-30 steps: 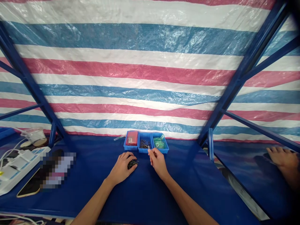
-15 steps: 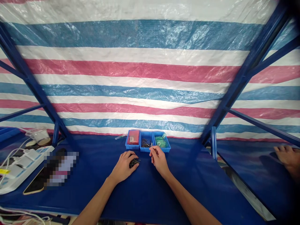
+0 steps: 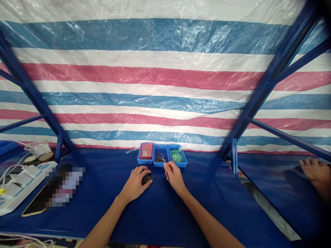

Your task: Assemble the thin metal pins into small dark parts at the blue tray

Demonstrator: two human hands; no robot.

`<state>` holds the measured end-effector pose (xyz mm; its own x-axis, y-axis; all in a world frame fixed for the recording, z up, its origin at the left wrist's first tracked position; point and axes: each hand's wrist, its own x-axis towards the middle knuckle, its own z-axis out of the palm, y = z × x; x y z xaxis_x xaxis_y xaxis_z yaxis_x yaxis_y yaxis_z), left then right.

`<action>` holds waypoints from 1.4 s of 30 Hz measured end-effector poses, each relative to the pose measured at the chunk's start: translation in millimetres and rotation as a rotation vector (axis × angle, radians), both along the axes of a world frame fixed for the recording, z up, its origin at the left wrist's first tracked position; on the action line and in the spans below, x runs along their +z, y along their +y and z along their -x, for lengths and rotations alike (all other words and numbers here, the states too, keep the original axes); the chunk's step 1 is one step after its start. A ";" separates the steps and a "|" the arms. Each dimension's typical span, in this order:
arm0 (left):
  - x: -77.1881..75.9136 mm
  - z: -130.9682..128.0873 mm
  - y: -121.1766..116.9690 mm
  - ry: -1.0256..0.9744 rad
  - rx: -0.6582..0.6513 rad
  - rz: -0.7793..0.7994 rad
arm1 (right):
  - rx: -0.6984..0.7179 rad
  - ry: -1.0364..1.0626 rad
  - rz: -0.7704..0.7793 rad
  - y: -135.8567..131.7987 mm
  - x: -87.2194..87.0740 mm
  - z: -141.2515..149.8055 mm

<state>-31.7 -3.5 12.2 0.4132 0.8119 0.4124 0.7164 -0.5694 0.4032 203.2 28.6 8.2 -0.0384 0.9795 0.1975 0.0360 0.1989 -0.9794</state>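
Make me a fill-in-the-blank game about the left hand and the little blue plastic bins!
The left hand cups dark thin pieces on the ____ table.
The bins standing side by side number ____.
Shiny packets in the right bin are ____.
Red packets lie in the far ____ bin.

blue; three; green; left

Cannot count dark pins (image 3: pixel 148 178), partly covered by left hand (image 3: pixel 134 183). Cannot identify thin sliver (image 3: pixel 163 160) at right hand (image 3: pixel 174 175); too small. Far left of left hand: see phone (image 3: pixel 34 204) partly lost in pixelated blur, power strip (image 3: pixel 22 191) cut by edge. Far right of right hand: lose another person's forearm (image 3: pixel 323 187) in darkness.
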 end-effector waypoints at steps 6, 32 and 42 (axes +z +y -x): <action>2.3 -1.9 -1.3 -0.044 0.074 0.018 | -0.110 -0.108 -0.075 -3.1 1.2 -3.1; 1.3 -2.8 -1.2 -0.039 0.052 0.001 | 0.026 0.262 0.223 -5.8 10.3 -0.3; 0.1 -1.9 -0.8 -0.031 0.053 0.001 | 0.053 0.287 0.226 -7.2 11.9 -0.4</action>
<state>-29.8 -4.3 12.4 0.3568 0.8325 0.4238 0.7327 -0.5308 0.4260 203.6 21.4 20.1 -0.0647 0.9978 -0.0138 -0.2509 -0.0296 -0.9676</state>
